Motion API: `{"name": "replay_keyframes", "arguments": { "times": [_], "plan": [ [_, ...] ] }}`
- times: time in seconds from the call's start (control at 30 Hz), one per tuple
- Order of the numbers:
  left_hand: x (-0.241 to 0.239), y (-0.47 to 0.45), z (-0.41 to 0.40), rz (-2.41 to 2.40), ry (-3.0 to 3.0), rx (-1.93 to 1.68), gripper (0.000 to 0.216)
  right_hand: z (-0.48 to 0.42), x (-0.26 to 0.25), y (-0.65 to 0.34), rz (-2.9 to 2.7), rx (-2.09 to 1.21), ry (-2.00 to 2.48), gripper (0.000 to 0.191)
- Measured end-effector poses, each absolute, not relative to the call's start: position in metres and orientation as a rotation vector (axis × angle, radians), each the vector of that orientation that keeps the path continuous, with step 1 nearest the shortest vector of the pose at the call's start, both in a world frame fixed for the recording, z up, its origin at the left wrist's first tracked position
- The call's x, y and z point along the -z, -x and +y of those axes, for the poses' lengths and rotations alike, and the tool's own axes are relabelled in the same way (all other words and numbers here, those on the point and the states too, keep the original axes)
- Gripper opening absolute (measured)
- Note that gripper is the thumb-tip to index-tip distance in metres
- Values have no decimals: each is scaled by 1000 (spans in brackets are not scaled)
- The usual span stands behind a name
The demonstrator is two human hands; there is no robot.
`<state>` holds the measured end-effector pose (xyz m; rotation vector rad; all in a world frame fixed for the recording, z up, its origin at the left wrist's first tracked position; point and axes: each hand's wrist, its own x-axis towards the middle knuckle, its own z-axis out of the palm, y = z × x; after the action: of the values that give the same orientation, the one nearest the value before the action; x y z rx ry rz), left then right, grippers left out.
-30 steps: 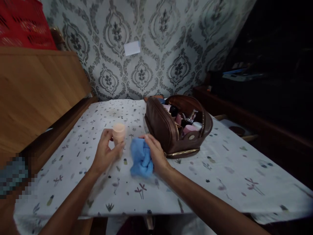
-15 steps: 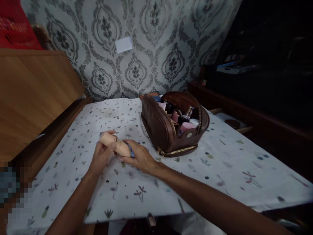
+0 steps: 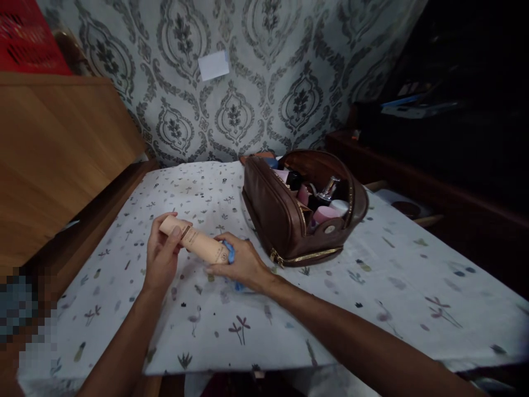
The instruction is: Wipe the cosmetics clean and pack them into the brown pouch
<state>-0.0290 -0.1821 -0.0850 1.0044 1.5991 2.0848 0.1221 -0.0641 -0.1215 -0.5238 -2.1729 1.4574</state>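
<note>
Above the patterned tablecloth, a beige cosmetic bottle (image 3: 200, 244) with small brown lettering lies slantwise between my hands. My left hand (image 3: 163, 251) is closed around its upper end, the thumb pressed on its front. A blue cloth (image 3: 230, 253) is bunched in my right hand (image 3: 243, 263), which presses it against the bottle's lower end; much of the cloth is hidden by the fingers. To the right of my hands stands a brown leather makeup bag (image 3: 273, 204), unzipped, its lid up. Inside it are a pink-capped container (image 3: 325, 214) and a silver-topped bottle (image 3: 330, 188).
The white printed tablecloth (image 3: 281, 325) covers the table. A wooden panel (image 3: 61, 143) rises at the left, with a red bag (image 3: 33, 41) on top. Behind is a patterned wall (image 3: 231, 116); a dark cabinet with an open drawer (image 3: 407, 207) borders the right side.
The bottle has turned so its lettering faces me, and my left thumb has shifted toward its upper end. More of the blue cloth shows below my right hand. The view has shifted slightly.
</note>
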Motion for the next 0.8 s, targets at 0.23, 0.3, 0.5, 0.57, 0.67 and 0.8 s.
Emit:
{"name": "replay_keyframes", "arguments": {
  "times": [0.23, 0.3, 0.5, 0.57, 0.67, 0.8],
  "plan": [
    [79, 26, -184, 1538, -1054, -2234, 39, -62, 120, -115, -1105, -2216, 678, 51],
    [79, 24, -186, 1553, -1124, -2252, 36, -59, 123, -113, -905, -2320, 689, 51],
    [86, 6, -194, 1839, -1772, -2214, 36, -49, 131, -107, -736, -2499, 665, 40],
    [89, -8, -194, 1850, -2143, -2027, 38, -45, 134, -104, -711, -2544, 655, 35],
    [93, -30, -191, 1916, -2694, -1614, 21, -42, 137, -103, -712, -2601, 611, 36],
    [100, -49, -184, 1900, -3215, -1135, 13, -42, 144, -105, -748, -2662, 514, 34]
  ]
}}
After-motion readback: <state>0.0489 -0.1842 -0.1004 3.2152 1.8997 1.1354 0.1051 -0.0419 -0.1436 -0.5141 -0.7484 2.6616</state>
